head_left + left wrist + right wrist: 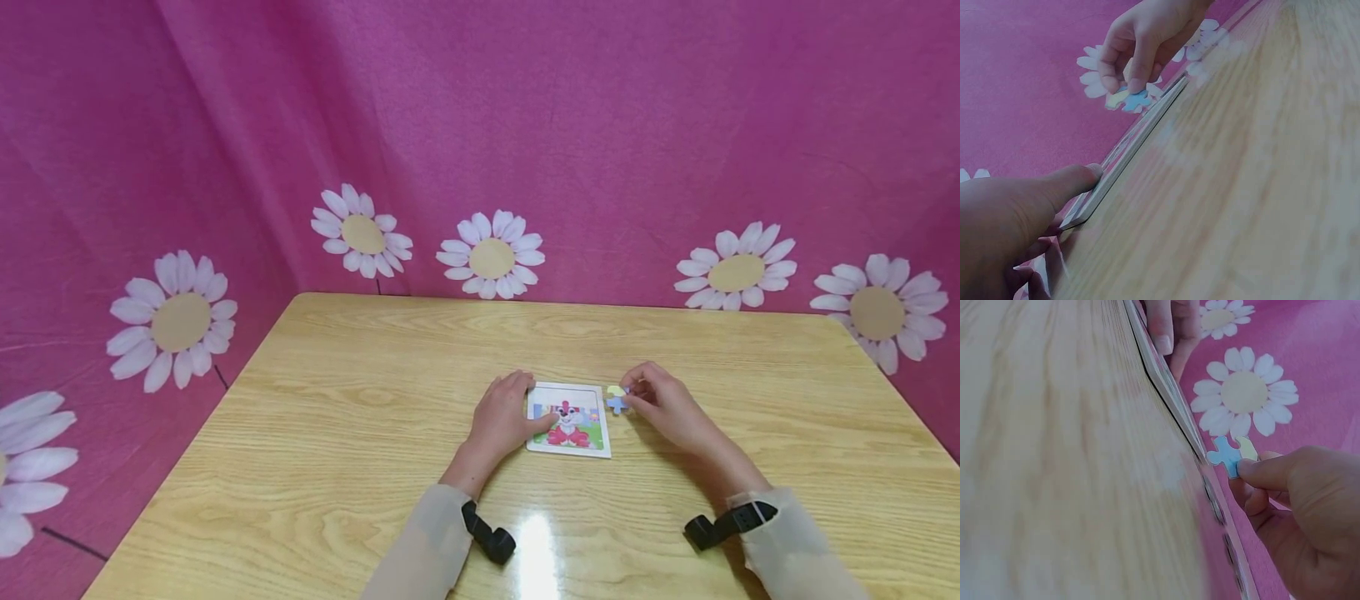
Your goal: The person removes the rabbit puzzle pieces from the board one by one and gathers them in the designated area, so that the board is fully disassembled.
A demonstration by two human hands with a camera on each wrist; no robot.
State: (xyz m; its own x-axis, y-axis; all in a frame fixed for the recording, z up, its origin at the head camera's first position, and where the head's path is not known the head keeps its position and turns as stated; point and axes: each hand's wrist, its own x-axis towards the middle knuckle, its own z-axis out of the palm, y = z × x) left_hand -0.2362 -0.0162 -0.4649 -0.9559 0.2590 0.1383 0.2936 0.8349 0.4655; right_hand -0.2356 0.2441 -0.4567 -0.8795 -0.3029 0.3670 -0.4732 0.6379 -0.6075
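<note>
A square picture puzzle board with a white rim lies on the table, showing a red and white cartoon animal in its lower part. My left hand holds the board at its left side, thumb over the picture and fingers along the edge. Just right of the board, my right hand pinches a blue and yellow jigsaw piece between thumb and fingers. In the right wrist view the jigsaw piece is raised and apart from the board. The fingers hide part of the piece.
The wooden table extends around the board on all sides. Behind it and at the left hangs a pink cloth with large white daisies. Each wrist wears a black strap with a small camera.
</note>
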